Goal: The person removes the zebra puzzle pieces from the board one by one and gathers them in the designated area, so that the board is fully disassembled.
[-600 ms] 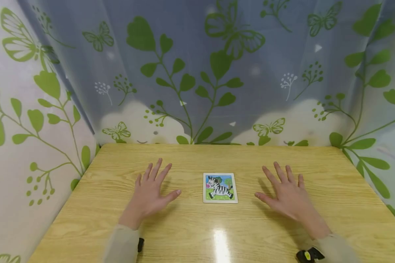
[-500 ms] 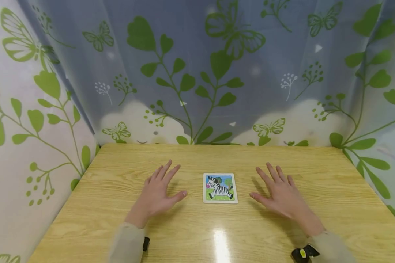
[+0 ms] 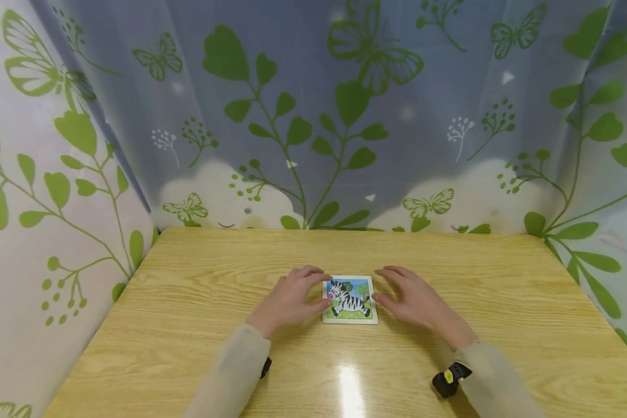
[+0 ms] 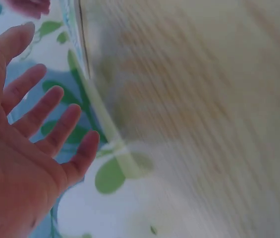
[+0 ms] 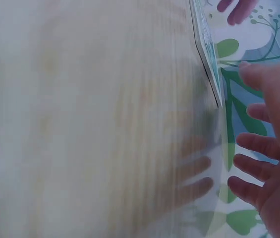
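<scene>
A small square zebra picture board [image 3: 350,303] with a pale border lies flat on the wooden table. My left hand [image 3: 292,297] is at its left edge, thumb and fingertips overlapping that edge in the head view. On the opposite side my right hand [image 3: 414,297] is by the right edge. In the left wrist view the left hand [image 4: 28,144] has loosely bent, spread fingers, with a gap to the board [image 4: 75,37]. The right wrist view likewise has the right hand [image 5: 273,158] with parted fingers, apart from the board [image 5: 208,52]. Neither hand grips anything.
The light wood table [image 3: 188,278] stretches around the board. A patterned curtain with leaves and butterflies [image 3: 313,116] stands along the back edge, and similar cloth hangs at left and right. Each wrist wears a black device [image 3: 445,380].
Both hands have moved inward from either side to the board's edges, and their fingers have gone from widely spread to more bent. The board has stayed in place.
</scene>
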